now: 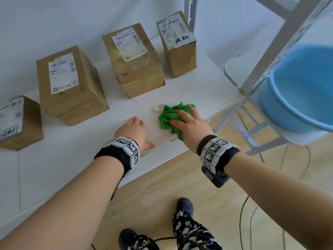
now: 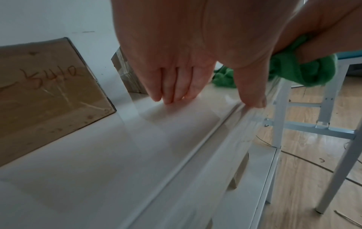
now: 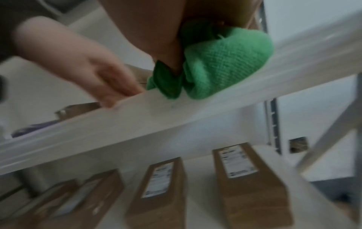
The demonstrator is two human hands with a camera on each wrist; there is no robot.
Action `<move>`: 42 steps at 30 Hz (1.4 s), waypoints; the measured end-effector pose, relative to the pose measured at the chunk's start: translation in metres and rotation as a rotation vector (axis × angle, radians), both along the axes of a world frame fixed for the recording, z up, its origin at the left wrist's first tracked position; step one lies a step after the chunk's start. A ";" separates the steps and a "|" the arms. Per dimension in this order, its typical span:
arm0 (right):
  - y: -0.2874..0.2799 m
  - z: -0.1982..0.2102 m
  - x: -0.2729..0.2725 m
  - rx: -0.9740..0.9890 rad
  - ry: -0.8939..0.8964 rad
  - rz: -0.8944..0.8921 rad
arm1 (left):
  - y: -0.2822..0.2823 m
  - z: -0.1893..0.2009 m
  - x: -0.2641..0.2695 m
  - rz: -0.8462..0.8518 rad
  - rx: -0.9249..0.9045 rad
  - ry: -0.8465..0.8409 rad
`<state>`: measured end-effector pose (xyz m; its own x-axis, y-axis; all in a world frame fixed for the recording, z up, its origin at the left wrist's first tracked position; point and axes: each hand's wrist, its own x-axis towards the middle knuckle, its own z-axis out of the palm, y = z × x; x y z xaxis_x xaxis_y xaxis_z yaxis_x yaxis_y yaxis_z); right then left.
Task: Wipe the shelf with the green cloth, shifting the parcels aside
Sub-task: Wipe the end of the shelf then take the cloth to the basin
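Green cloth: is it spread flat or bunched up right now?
Bunched up. The green cloth sits crumpled in folds under the right hand on the shelf, not laid flat.

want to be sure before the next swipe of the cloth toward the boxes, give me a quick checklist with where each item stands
1. Cloth in hand: ok. The right hand presses the green cloth onto the shelf.
2. Cloth bunched enough to wipe: ok, it is crumpled under the palm, partly over the front edge.
3. Left hand free to shift parcels: ok, it rests flat on the shelf, holding nothing.
4. Path to the back: not ok. The middle parcel stands right behind the cloth.
5. White scrap beside the cloth: cannot tell what it is.
6. Shelf already clean: cannot tell.
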<state>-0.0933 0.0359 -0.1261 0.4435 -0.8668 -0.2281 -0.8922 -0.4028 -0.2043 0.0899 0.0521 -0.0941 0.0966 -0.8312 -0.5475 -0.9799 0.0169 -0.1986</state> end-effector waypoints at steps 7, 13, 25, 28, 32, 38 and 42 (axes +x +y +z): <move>-0.086 0.023 -0.065 0.093 0.120 -0.504 | 0.000 0.001 -0.003 -0.014 0.002 -0.024; -0.053 0.019 -0.012 0.040 0.131 -0.343 | 0.000 0.001 -0.003 0.018 0.017 -0.002; -0.019 0.014 -0.033 0.036 0.064 -0.374 | 0.035 0.007 0.020 0.070 -0.119 0.185; -0.014 0.019 0.001 0.054 0.075 -0.449 | 0.060 0.000 0.039 0.163 -0.149 0.247; 0.012 0.016 0.071 0.066 0.055 -0.244 | 0.088 -0.006 0.070 0.252 -0.149 0.257; 0.057 0.019 0.166 0.135 0.051 0.059 | 0.123 0.000 0.111 0.332 -0.219 0.290; 0.084 0.021 0.191 0.137 0.059 0.220 | 0.140 0.003 0.133 0.378 -0.227 0.263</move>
